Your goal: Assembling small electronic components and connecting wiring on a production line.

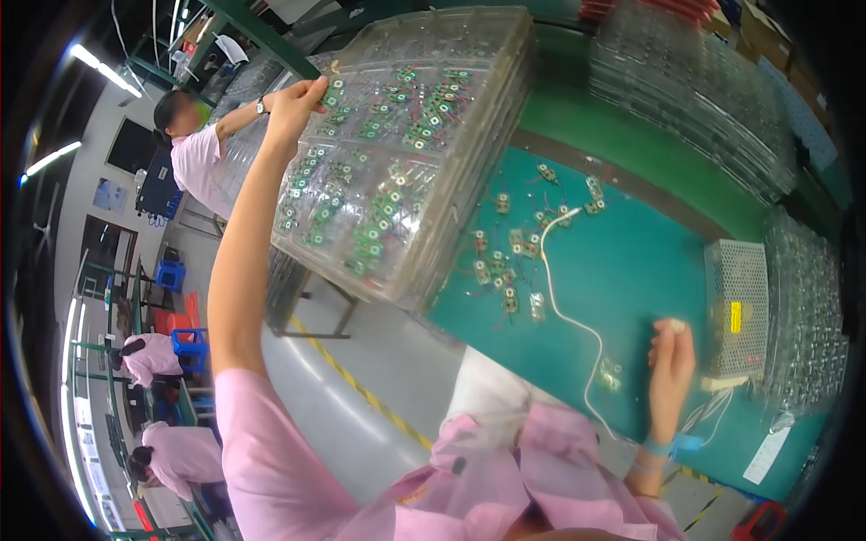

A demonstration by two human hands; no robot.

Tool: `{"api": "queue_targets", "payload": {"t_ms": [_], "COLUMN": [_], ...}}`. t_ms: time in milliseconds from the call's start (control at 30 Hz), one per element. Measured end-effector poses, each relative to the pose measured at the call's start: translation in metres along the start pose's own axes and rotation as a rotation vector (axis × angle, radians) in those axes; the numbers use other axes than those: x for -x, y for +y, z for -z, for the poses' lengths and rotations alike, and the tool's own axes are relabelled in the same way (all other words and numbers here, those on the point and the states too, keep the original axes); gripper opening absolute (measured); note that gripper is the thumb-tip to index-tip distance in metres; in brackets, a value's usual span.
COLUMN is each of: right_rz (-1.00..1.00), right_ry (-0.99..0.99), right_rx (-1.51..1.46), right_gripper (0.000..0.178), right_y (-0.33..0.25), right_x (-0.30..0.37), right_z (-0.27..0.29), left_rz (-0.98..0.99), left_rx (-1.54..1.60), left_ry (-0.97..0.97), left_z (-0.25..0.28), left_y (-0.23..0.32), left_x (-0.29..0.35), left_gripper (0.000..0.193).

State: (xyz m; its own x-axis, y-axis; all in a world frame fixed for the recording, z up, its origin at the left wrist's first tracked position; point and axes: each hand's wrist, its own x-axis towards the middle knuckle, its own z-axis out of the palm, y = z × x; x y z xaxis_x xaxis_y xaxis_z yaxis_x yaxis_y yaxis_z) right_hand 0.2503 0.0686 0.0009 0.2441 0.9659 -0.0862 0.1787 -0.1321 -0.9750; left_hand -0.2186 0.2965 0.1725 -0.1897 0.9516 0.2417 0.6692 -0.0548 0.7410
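My left hand [293,108] reaches out to the far left, over a clear plastic tray [361,153] on a tall stack. Its thumb and forefinger are pinched on a small green circuit board [336,86] at the tray's edge. Many similar boards with thin wires lie in the tray's compartments. My right hand [672,361] is at the right over the green mat [631,270], its fingers curled together. Something pale shows at a fingertip; whether anything is held there is hidden. A blue strap [672,445] circles that wrist.
Loose boards [499,267] lie across the mat beside a white cable [577,323]. A perforated metal box [737,307] stands at the right, next to upright stacked trays [806,316]. More clear trays [686,90] are piled at the back. A co-worker [198,149] reaches in from the far left.
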Motion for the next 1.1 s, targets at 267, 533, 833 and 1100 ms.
{"api": "queue_targets", "payload": {"t_ms": [267, 533, 833, 1100], "right_rz": [0.029, 0.046, 0.094, 0.429], "right_ry": [0.049, 0.082, -0.045, -0.045], "right_rx": [0.165, 0.205, 0.396, 0.858], "right_gripper": [0.016, 0.016, 0.015, 0.025], "right_y": [0.003, 0.005, -0.009, 0.01], "right_x": [-0.009, -0.011, -0.002, 0.02], "right_z": [-0.009, -0.013, -0.01, -0.014], "left_rz": [0.127, 0.173, -0.049, -0.751], "left_rx": [0.056, -0.67, -0.404, -0.307], "left_ry": [0.099, 0.21, 0.125, -0.37], "left_z": [-0.006, -0.042, -0.002, -0.081], "left_y": [-0.102, -0.114, -0.061, 0.07], "left_x": [-0.087, -0.103, -0.067, 0.136], "left_gripper": [0.039, 0.04, 0.025, 0.022]}}
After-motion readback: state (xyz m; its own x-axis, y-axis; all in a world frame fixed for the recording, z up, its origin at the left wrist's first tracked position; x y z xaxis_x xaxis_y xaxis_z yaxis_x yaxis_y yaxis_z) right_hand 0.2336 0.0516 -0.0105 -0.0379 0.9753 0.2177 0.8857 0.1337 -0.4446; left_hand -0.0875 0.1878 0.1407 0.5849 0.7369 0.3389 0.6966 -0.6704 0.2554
